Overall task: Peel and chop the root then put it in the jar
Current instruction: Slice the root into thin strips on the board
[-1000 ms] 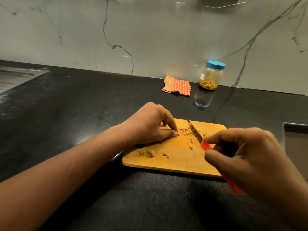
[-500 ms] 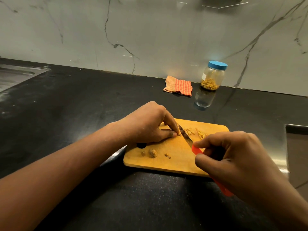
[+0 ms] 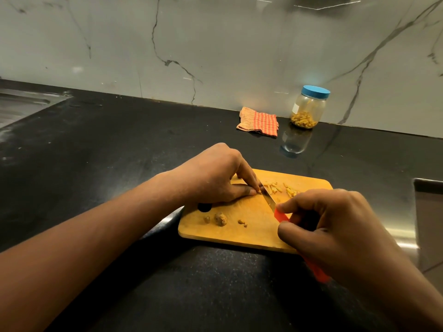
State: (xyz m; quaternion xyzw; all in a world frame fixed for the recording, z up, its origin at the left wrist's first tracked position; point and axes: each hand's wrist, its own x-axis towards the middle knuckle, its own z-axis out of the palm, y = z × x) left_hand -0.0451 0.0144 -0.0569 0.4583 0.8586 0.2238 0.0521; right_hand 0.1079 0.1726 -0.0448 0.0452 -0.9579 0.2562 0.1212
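A yellow wooden cutting board lies on the black counter. My left hand rests on the board's left part and pinches a small root piece under its fingertips; the piece is almost hidden. My right hand grips a knife with a red handle, and its blade lies against my left fingertips. Cut yellow strips lie just right of the blade. Brown peel scraps sit near the board's front. A clear jar with a blue lid holds cut pieces at the back wall.
A folded orange checked cloth lies left of the jar. A steel sink drainer occupies the far left. A steel edge borders the counter on the right. The marble wall closes off the back.
The knife has moved left across the board, from the cut strips to my left fingertips. My right hand came with it. My left hand has stayed in place.
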